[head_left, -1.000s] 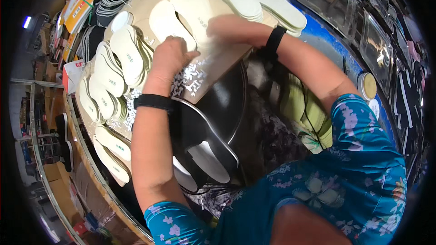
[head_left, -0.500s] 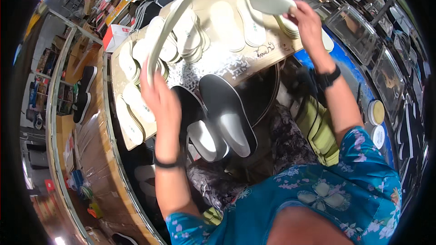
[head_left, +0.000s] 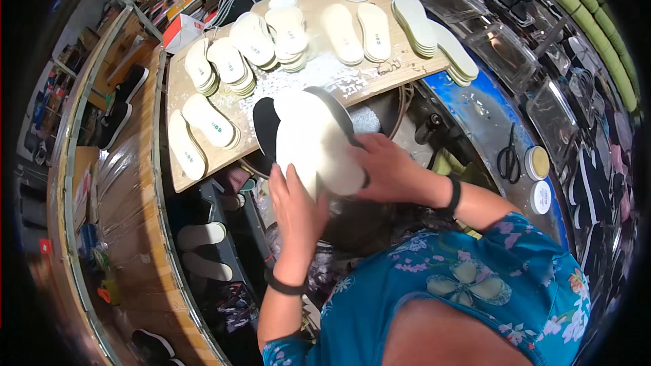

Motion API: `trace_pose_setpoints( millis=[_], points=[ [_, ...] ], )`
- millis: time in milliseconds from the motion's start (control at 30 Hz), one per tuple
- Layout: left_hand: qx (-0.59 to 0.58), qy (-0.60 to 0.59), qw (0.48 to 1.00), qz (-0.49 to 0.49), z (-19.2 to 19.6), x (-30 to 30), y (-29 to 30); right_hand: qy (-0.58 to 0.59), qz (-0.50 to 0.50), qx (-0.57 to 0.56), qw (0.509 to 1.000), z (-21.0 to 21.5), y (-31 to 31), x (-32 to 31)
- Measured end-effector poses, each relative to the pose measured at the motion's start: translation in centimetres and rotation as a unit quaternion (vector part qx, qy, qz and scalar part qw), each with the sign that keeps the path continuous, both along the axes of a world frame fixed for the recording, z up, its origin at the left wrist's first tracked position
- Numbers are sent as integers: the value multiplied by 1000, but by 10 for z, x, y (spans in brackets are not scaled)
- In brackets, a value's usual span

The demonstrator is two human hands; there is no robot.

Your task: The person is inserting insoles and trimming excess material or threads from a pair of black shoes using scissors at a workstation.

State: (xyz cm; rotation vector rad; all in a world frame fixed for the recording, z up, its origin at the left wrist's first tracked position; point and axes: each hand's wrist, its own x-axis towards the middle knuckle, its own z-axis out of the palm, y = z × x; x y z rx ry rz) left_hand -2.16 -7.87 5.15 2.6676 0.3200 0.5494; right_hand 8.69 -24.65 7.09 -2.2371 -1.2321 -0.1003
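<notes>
Two cream insoles are held side by side over a pair of black slip-on shoes (head_left: pixel 266 124) in front of the board. My left hand (head_left: pixel 295 210) grips the lower end of the left insole (head_left: pixel 298 132), toe end pointing away from me. My right hand (head_left: pixel 390 168) is closed at the edge of the right insole (head_left: pixel 344 166), which is blurred and overlaps the left one. The insoles cover most of both shoes, so whether my right fingers also touch a shoe is hidden.
Several insole stacks (head_left: pixel 251 41) stand on the wooden board (head_left: pixel 319 13), among white scraps. Right of it, a blue bench holds black scissors (head_left: pixel 508 156) and round tins (head_left: pixel 537 163). Dark shoes (head_left: pixel 119 122) sit on the left shelf. Below the board is a round bin (head_left: pixel 400 105).
Both hands have come down and together from above the board, bringing the insoles over the shoes. The view has shifted, and the stacks at the board's right now show fully.
</notes>
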Motion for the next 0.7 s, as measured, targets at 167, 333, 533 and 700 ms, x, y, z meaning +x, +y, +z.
trace_pose_setpoints(
  millis=[167, 333, 533, 700],
  points=[
    [-6, 44, 995, 85, -2, 42, -1, -17, -8, 7, 1000, -13, 37, 6],
    [67, 98, 989, 88, 3, 50, -6, 25, -107, 66, 992, -25, 62, 32],
    [45, 98, 990, 86, -2, 48, 2, 13, -108, 53, 993, -29, 82, 26],
    [-7, 146, 988, 57, 16, 36, 9, 113, -77, -96, 986, 6, 60, 36]
  ],
)
